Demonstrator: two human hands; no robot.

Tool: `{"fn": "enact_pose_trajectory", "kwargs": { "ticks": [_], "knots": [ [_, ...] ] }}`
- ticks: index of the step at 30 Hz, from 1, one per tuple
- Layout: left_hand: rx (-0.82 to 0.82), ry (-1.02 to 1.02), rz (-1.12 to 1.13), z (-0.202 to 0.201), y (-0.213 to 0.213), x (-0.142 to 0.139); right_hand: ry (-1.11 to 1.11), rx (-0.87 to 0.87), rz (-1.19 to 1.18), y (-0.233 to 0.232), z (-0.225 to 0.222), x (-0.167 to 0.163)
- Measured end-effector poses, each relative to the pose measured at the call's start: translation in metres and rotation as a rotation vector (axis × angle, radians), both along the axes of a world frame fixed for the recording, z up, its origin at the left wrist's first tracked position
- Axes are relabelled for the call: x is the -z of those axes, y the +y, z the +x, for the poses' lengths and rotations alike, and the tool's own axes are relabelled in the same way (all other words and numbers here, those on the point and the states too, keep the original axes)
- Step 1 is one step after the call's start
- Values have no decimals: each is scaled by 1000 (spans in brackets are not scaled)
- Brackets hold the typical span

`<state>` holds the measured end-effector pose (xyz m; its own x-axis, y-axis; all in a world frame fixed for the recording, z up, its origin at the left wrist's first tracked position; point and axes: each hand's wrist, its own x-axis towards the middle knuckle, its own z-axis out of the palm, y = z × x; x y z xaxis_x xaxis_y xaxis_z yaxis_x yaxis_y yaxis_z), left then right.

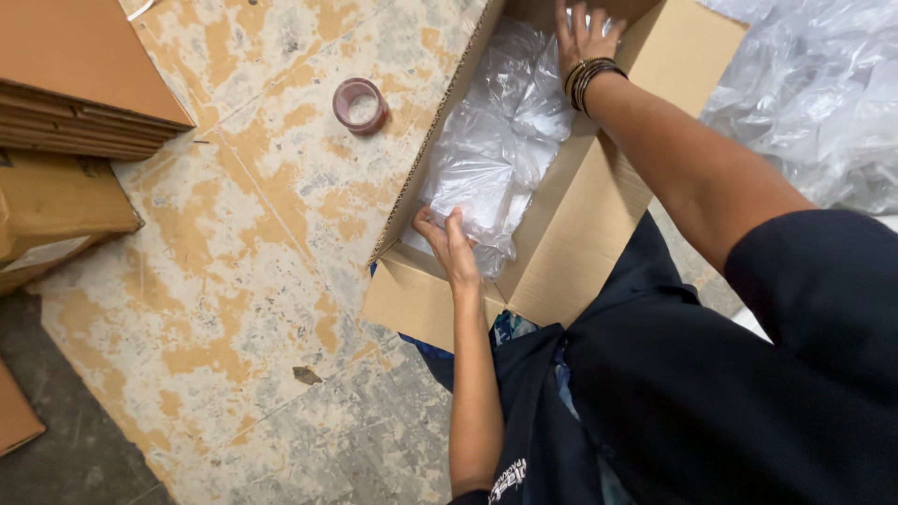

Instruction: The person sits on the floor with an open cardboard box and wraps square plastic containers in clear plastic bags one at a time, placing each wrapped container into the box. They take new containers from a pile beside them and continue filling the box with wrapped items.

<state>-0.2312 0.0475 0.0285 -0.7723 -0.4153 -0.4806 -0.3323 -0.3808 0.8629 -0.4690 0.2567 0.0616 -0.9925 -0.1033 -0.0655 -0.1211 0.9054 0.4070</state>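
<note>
Plastic point(500, 140) lies crumpled inside the open box point(580, 224), spread between both hands. The left hand point(451, 245) pinches its near edge with fingers closed on the film; the right hand point(585, 36) presses flat, fingers spread, on the far end. A tape roll point(360, 105) sits on the floor left of the hands, and more film point(814, 93) is heaped to their right. Thin film could likely tear under a hard tug, or bunch up and slip from the pinch.

One open carton point(599, 206), one tape roll point(360, 105), two hands.
</note>
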Motion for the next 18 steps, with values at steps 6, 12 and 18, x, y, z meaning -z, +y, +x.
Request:
{"fn": "enact_pose_trajectory", "kwargs": {
  "ticks": [6, 12, 18],
  "knots": [
    [23, 31, -17, 4, -1, 1, -53, 5, 87, -5, 6, 0],
    [-32, 61, 62, 3, 0, -3, -270, 77, -51, -8, 11, -13],
    [-8, 71, 20, 5, 1, 4, -467, 44, 206, -16, 30, -12]
  ]
}}
